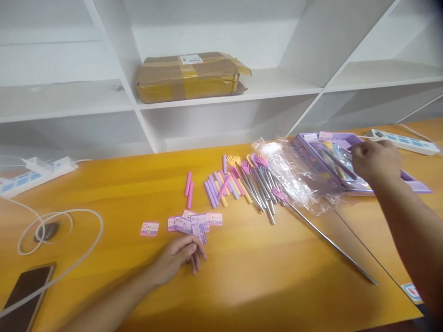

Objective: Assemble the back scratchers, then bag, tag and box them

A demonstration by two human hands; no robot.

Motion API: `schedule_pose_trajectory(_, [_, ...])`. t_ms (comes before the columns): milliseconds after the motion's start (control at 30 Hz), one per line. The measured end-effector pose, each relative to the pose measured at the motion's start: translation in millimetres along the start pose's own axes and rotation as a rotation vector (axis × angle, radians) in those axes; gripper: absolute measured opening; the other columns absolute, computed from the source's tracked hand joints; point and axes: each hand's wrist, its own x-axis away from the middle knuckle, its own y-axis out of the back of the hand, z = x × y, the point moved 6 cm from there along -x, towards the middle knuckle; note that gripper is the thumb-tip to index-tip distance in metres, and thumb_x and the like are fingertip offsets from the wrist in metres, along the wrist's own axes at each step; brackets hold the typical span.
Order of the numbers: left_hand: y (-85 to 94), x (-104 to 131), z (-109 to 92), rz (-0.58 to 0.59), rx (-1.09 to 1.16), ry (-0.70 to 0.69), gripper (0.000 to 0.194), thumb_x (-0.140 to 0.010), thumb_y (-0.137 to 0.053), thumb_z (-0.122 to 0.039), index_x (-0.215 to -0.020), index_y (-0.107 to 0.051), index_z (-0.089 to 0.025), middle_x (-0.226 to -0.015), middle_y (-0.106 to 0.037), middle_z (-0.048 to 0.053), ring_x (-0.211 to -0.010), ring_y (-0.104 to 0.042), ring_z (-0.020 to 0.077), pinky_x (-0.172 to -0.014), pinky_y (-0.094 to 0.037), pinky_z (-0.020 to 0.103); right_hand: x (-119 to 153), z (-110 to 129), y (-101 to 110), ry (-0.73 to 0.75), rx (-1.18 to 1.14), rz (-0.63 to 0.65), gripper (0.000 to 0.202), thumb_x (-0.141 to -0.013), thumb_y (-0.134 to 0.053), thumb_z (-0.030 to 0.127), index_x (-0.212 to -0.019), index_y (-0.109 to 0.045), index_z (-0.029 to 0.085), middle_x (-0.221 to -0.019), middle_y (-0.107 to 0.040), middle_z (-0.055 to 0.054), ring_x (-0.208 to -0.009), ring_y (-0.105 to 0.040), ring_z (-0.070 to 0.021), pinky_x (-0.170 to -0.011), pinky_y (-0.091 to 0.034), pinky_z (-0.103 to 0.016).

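My left hand [183, 256] hovers over or rests on the table just below a small pile of pink and purple printed cards [188, 222], its fingers loosely bent and apart with nothing in them. My right hand [377, 161] is closed above the right side of a purple box [313, 159] with plastic-wrapped items inside; what its fingers hold, if anything, is hidden. Metal-rod back scratchers [265, 184] with pink, yellow and purple hand-shaped heads lie bunched mid-table. Beside them are several coloured tubes [211, 191]. One back scratcher with a pink head [280, 194] is extended long.
Crumpled clear plastic [294, 170] lies against the box. Power strips [403, 140] sit at the back right and far left. A phone [29, 295], a white cable [100, 226] and a single card [149, 228] lie leftward. A taped carton [190, 78] occupies the shelf.
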Motion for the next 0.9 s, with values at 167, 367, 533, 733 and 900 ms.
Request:
schedule_pose_trajectory(167, [-2.7,1.5,-3.8,0.021,-0.034,0.022,0.042,-0.108,-0.055,-0.052,-0.099,-0.069,-0.014,-0.090,-0.070,0.008,-0.075,-0.069,0.0161,-0.069,-0.056,0.028,40.3,38.1,-6.2,0.030,-0.096,0.154,0.028,-0.100,-0.055,0.020,-0.095,-0.081,0.010,-0.076,-0.066,-0.008,-0.063,-0.049,-0.0127,-0.069,-0.033,-0.034])
schedule_pose_trajectory(367, [-3.3,1.8,-6.8,0.034,-0.086,0.007,0.042,-0.107,-0.055,-0.052,-0.099,-0.068,-0.014,-0.090,-0.070,0.008,-0.074,-0.068,0.0154,-0.068,-0.056,0.028,108.1,84.4,-39.1,0.202,-0.129,0.251,0.021,-0.096,-0.062,0.028,-0.083,-0.074,0.016,-0.095,-0.069,-0.010,-0.082,-0.058,-0.0172,-0.078,-0.039,-0.031])
schedule_pose_trajectory(533, [-3.5,2.8,-7.5,0.045,-0.115,-0.005,0.042,-0.107,-0.057,-0.052,-0.098,-0.068,-0.013,-0.089,-0.069,0.007,-0.072,-0.068,0.0147,-0.067,-0.056,0.027,136.2,90.9,-64.8,0.269,-0.103,0.302,0.028,-0.095,-0.058,0.039,-0.099,-0.075,0.018,-0.109,-0.066,-0.012,-0.082,-0.060,-0.0211,-0.078,-0.044,-0.034])
schedule_pose_trajectory(733, [-5.3,4.6,-5.9,0.054,-0.154,-0.011,0.042,-0.107,-0.056,-0.053,-0.098,-0.067,-0.013,-0.090,-0.070,0.007,-0.071,-0.067,0.0135,-0.068,-0.055,0.026,146.4,90.4,-38.1,0.535,0.040,0.406,0.044,-0.098,-0.051,0.059,-0.089,-0.071,0.020,-0.099,-0.068,-0.012,-0.089,-0.062,-0.0269,-0.085,-0.045,-0.040])
schedule_pose_trajectory(900, [-5.2,3.2,-4.2,0.063,-0.140,-0.016,0.042,-0.106,-0.057,-0.053,-0.099,-0.066,-0.013,-0.090,-0.071,0.007,-0.069,-0.067,0.0130,-0.067,-0.054,0.026,161.1,70.3,-6.5,0.516,0.195,0.548,0.048,-0.095,-0.053,0.068,-0.089,-0.067,0.022,-0.098,-0.071,-0.013,-0.093,-0.064,-0.0313,-0.082,-0.044,-0.042])
